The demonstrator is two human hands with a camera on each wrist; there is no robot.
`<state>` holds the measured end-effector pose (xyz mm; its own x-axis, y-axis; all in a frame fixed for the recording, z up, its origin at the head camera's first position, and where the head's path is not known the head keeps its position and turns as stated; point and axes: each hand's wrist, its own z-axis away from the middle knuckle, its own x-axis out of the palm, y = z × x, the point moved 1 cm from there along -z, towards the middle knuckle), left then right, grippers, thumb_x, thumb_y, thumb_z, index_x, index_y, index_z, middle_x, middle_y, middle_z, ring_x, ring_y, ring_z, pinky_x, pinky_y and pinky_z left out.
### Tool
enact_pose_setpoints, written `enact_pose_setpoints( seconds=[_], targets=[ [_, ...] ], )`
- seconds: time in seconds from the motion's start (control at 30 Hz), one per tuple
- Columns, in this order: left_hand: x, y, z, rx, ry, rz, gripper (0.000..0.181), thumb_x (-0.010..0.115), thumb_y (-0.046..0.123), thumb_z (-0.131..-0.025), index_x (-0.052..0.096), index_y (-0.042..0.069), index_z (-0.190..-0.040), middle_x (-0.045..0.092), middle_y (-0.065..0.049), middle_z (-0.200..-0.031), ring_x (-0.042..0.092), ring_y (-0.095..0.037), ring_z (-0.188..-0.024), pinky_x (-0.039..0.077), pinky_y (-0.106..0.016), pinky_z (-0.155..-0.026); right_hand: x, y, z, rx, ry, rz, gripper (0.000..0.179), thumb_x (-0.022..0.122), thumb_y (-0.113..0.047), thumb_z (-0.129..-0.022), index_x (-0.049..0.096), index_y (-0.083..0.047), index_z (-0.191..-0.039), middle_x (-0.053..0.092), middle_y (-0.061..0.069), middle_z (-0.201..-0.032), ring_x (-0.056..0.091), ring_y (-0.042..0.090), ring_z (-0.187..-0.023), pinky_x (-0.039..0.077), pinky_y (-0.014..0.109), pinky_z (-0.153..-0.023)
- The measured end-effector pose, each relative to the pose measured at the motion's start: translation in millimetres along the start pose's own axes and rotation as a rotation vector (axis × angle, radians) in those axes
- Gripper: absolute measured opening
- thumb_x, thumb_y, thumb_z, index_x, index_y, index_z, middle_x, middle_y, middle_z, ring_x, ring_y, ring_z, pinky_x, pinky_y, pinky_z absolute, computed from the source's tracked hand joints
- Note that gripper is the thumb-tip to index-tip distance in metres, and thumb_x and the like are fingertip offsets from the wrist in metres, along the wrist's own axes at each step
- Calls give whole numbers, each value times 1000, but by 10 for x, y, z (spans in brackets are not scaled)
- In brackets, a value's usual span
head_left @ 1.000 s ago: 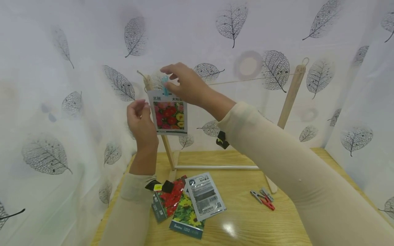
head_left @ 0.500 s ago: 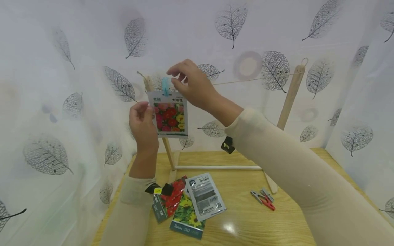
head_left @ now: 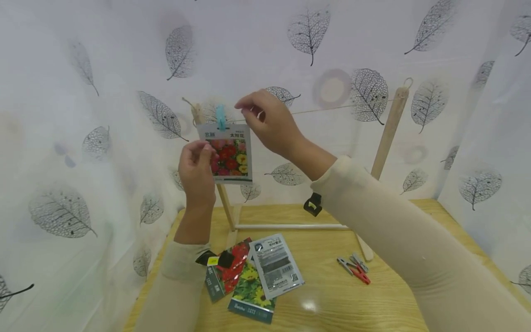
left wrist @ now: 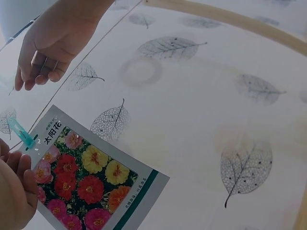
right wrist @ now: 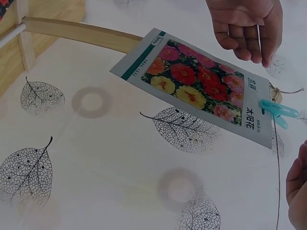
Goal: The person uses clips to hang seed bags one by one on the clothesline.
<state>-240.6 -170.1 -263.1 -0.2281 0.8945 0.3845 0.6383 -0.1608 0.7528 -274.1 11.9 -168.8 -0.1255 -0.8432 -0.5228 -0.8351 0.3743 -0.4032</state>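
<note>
A seed packet [head_left: 229, 157] with red, pink and yellow flowers hangs from a thin cord [head_left: 319, 110], held at its top edge by a light-blue clothespin [head_left: 221, 118]. The left hand [head_left: 197, 173] is beside and partly before the packet's left edge in the head view. A gap shows between that hand [left wrist: 14, 191] and the clothespin in the left wrist view. To the right of the clothespin, the right hand [head_left: 271, 121] is raised near the cord with loosely bent fingers and nothing in them. From the right wrist, the packet [right wrist: 196, 86] looks tilted, with the clothespin [right wrist: 278, 110] on its printed top.
The cord runs between two wooden posts [head_left: 390, 131] joined low down by a white rod [head_left: 292, 226]. Below lie a red-flower packet [head_left: 232, 269], a yellow-flower packet [head_left: 250, 295] and a silver packet [head_left: 277, 266]. Several clothespins [head_left: 360, 273] lie at right on the wooden table [head_left: 327, 304].
The right hand has let go of the clothespin and moved away to the right. The left hand has shifted slightly right. The packet stays hanging.
</note>
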Motion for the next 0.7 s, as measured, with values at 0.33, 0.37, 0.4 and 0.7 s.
enact_pose_setpoints(
  seconds=[0.33, 0.37, 0.4, 0.7],
  targets=[
    [-25, -5, 47, -41, -79, -88, 6, 58, 11, -101, 60, 15, -105, 63, -4, -98, 61, -18, -89, 51, -28, -80, -26, 47, 166, 14, 26, -58, 20, 56, -8, -101, 69, -3, -115, 67, 9, -107, 59, 16, -92, 52, 25, -80],
    [-25, -6, 54, -44, -84, -101, 7, 58, 12, -101, 60, 14, -106, 63, -3, -99, 61, -18, -89, 51, -29, -79, -30, 53, 185, 17, 30, -65, 20, 57, -8, -100, 69, -3, -115, 67, 9, -107, 59, 16, -92, 52, 25, -81],
    [-25, -8, 59, -44, -88, -112, 8, 58, 12, -101, 60, 14, -108, 63, -3, -100, 62, -19, -90, 50, -29, -78, -34, 60, 204, 17, 35, -73, 20, 57, -8, -100, 69, -3, -115, 68, 9, -108, 60, 16, -92, 52, 25, -81],
    [4, -18, 104, -56, -137, -56, 13, 61, 7, -99, 59, 8, -112, 62, -13, -109, 60, -20, -95, 52, -29, -86, -74, 142, 389, 44, 46, -108, 19, 58, -8, -100, 69, -2, -114, 68, 10, -108, 61, 17, -93, 54, 26, -81]
  ],
)
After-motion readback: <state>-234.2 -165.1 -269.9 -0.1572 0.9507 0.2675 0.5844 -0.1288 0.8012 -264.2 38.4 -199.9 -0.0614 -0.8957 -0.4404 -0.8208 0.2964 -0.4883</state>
